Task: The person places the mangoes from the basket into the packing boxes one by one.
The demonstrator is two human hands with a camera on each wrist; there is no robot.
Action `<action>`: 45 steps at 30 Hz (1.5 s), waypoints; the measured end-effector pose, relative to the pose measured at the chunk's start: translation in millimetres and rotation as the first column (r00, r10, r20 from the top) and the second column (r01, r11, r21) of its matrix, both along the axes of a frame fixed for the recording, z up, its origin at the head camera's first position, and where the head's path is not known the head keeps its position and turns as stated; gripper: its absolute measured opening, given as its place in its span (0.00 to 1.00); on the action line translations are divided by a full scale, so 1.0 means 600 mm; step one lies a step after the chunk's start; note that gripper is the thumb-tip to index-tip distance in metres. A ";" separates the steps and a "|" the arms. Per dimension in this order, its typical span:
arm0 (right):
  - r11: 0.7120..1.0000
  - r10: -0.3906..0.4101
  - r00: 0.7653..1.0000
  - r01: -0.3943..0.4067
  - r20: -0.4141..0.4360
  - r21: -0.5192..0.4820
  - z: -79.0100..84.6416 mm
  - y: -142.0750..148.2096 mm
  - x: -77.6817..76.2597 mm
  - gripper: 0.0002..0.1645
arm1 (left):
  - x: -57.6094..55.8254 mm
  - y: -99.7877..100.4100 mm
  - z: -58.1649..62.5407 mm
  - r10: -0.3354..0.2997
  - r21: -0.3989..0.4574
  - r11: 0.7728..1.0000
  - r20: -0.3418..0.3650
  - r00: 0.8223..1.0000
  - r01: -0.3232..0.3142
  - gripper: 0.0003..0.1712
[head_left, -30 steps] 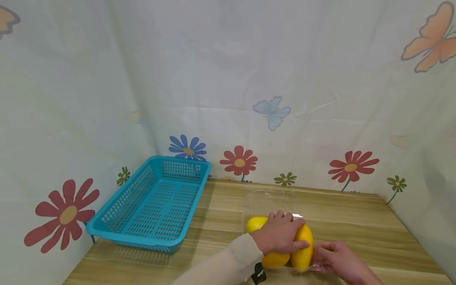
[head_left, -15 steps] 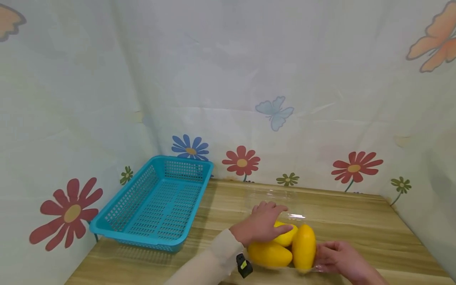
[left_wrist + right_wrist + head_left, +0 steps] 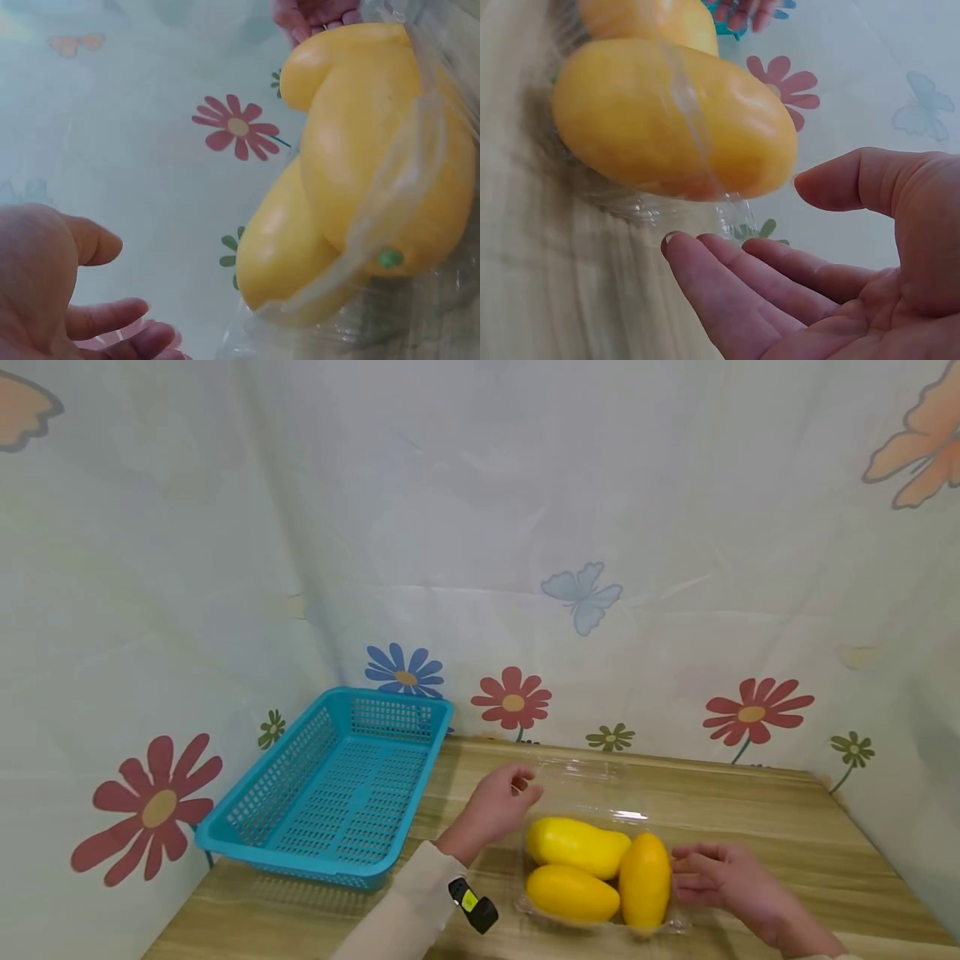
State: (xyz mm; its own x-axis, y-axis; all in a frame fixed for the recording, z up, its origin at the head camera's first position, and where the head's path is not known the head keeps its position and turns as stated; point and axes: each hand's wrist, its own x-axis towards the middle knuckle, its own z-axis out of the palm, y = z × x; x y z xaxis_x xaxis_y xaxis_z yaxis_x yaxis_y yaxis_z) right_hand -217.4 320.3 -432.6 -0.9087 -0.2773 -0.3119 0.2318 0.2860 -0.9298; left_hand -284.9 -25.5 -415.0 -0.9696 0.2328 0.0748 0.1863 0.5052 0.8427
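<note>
Three yellow, mango-like fruits lie in a clear plastic clamshell box (image 3: 678,924). One fruit (image 3: 573,846) lies across the back, another (image 3: 572,894) in front of it, and the third (image 3: 645,881) lengthwise on the right. My left hand (image 3: 497,802) is beside the box's back left, fingers loosely bent and holding nothing; the left wrist view shows a gap between this hand (image 3: 67,292) and the fruit. At the box's right side is my right hand (image 3: 727,889). In the right wrist view its thumb (image 3: 847,180) and fingers are spread, with nothing between them.
The box's clear lid (image 3: 581,770) lies folded back toward the wall. On the left of the wooden table (image 3: 795,827) stands a turquoise perforated basket (image 3: 438,727) with nothing in it. A flower-printed curtain (image 3: 645,660) hangs behind and at the sides.
My left hand has lifted off the fruits and moved left, uncovering all three. My right hand has let go of the box's right edge and drawn slightly away.
</note>
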 end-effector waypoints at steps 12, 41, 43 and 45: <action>0.985 -0.150 0.988 0.152 -0.034 0.077 0.012 -0.003 -0.056 0.40 | -0.029 -0.013 -0.045 0.119 0.163 0.974 0.213 0.970 -0.156 0.25; 0.981 0.054 0.997 -0.042 0.058 -0.187 -0.036 -0.010 -0.131 0.32 | -0.076 -0.008 -0.093 -0.080 0.382 0.922 0.344 0.935 -0.062 0.26; 0.979 0.052 0.997 -0.041 0.050 -0.199 -0.036 -0.010 -0.132 0.33 | -0.074 -0.009 -0.090 -0.073 0.383 0.921 0.353 0.933 -0.073 0.29; 0.976 0.051 0.998 -0.040 0.047 -0.214 -0.036 -0.010 -0.132 0.35 | -0.075 -0.009 -0.089 -0.070 0.386 0.919 0.351 0.934 -0.076 0.29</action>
